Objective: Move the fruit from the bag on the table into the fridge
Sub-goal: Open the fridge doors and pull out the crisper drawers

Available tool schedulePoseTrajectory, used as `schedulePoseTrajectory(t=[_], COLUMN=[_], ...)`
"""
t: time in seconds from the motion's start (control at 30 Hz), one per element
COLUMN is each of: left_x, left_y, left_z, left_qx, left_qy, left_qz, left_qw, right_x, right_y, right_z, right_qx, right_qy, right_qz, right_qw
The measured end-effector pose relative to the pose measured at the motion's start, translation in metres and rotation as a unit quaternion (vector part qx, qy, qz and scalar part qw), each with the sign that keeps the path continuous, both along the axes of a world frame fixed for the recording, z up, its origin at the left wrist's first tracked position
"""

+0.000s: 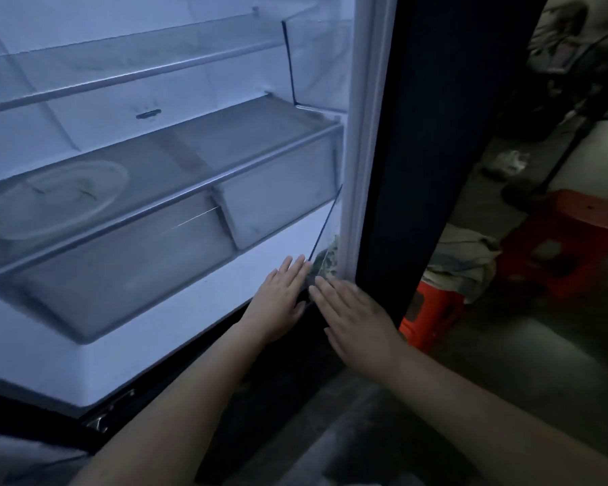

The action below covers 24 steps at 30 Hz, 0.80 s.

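Both hands flat, grasping nothing: left hand (278, 303) and right hand (355, 320) by a door bin (325, 252), greenish contents indistinct.

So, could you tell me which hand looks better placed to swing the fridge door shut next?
Probably the right hand: it lies open right beside the fridge door. The left hand, also open, sits further inside by the clear door bin.
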State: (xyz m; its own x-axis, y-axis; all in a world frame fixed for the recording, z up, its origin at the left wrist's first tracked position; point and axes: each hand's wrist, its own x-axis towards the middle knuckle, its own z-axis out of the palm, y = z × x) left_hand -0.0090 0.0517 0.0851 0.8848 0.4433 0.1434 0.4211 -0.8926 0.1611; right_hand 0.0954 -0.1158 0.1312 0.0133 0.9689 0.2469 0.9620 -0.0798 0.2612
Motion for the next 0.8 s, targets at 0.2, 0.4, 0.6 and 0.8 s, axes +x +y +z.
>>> schedulePoseTrajectory(t=[0.2, 0.4, 0.6, 0.8], left_x=[0.014, 0.023, 0.035, 0.052], left_y=[-0.009, -0.039, -0.055, -0.057], left_z=[-0.007, -0.015, -0.015, -0.011], left_qx=[-0.011, -0.047, -0.066, -0.035], left_qy=[-0.033, -0.060, -0.055, -0.062], left_qz=[-0.086, -0.129, -0.168, -0.209], left_qw=[0.996, 0.989, 0.982, 0.975], right_x=[0.004, 0.002, 0.012, 0.030], right_y=[-0.028, -0.044, -0.045, -0.064], right_z=[-0.007, -0.034, -0.049, -0.058], right_qx=[0.007, 0.016, 0.037, 0.086], right_qy=[0.008, 0.089, 0.146, 0.153], right_qz=[-0.072, -0.142, -0.203, -0.215], right_qw=[0.997, 0.986, 0.968, 0.961])
